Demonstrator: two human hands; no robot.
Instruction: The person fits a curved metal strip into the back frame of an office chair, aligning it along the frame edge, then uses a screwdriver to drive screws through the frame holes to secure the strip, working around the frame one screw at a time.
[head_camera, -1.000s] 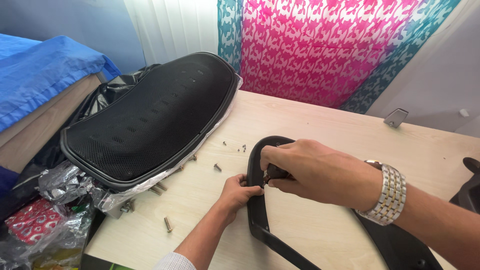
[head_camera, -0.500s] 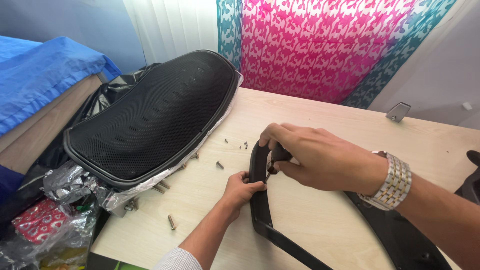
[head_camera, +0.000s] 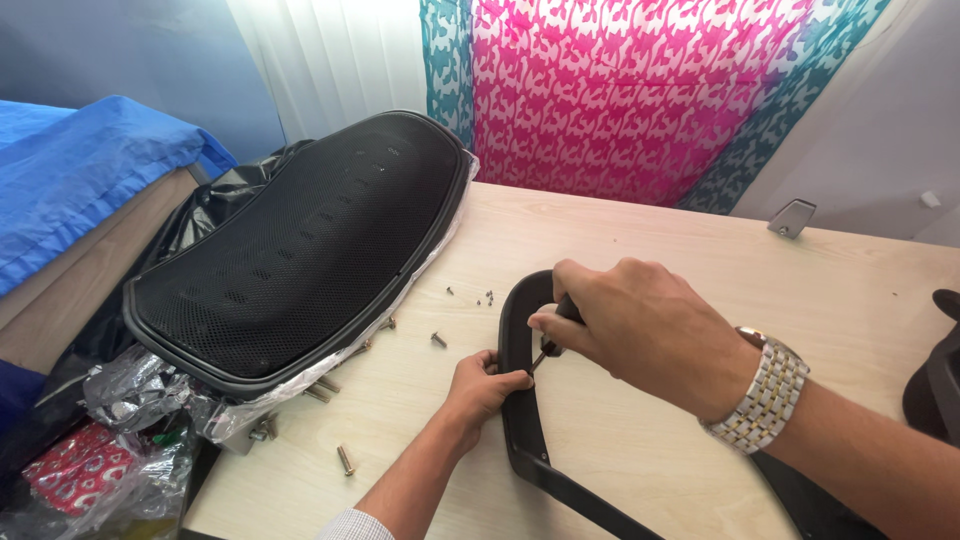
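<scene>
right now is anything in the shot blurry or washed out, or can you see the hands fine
Head view: even, soft daylight and sharp focus on the left hand, right hand and black curved frame; only faint shadows on the wooden table; slight wide-angle bending at the edges; the crinkled plastic glints a little.

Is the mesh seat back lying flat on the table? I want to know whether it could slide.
No: the black mesh seat back is tilted, its near edge propped over crinkled plastic wrapping at the table edge.

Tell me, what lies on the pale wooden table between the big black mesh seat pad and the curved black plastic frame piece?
Head view: small loose screws on bare tabletop.
</scene>
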